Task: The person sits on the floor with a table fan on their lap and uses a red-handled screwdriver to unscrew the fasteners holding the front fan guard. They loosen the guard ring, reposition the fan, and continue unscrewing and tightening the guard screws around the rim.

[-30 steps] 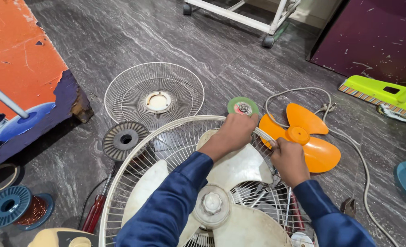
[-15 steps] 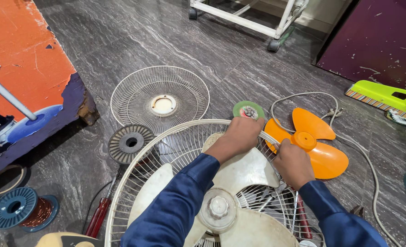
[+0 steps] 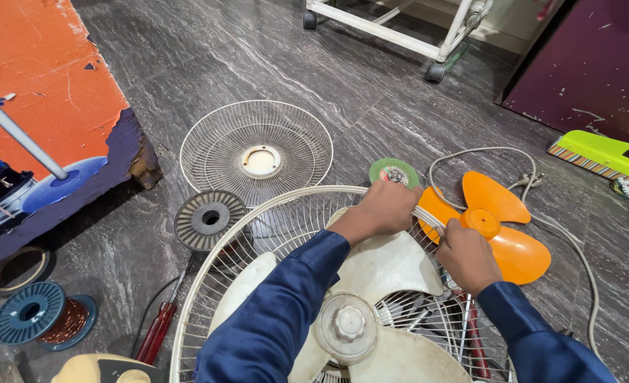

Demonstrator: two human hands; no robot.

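Hands are working the far rim of the big white fan guard [image 3: 272, 234], which is lying on the grey marbled floor [image 3: 208, 64] w/ the cream blade assembly [image 3: 371, 284] and its hub cap [image 3: 346, 325] sitting inside it. Compared w/ a second ago, the view is sitting closer and a bit lower over the work; both hands are keeping to the same stretch of rim, so the grip on the guard's edge looks unchanged and whatever is being done there is, by the look of it, ongoing rather than finished.

Left hand [image 3: 384, 208] is reaching across the blades, forearm in a dark blue sleeve, knuckles up, fingers curled tight over the rim wires. Right hand [image 3: 464, 255] is sitting just beside it, closed around a bundle of pale rim wires, thumb on top, wrist bent inward.

Second, smaller grille [image 3: 256, 150] is lying flat beyond the guard, well apart from the hands. Orange fan blade [image 3: 502, 223] is resting just past the right hand, w/ a white cord [image 3: 484, 152] looping behind it. Dark stator ring [image 3: 210, 218] is touching the guard's left edge; green disc [image 3: 394, 171] is lying near the left hand's knuckles. Blue wire spool [image 3: 41, 323] and red screwdriver [image 3: 157, 333] are lying at lower left.
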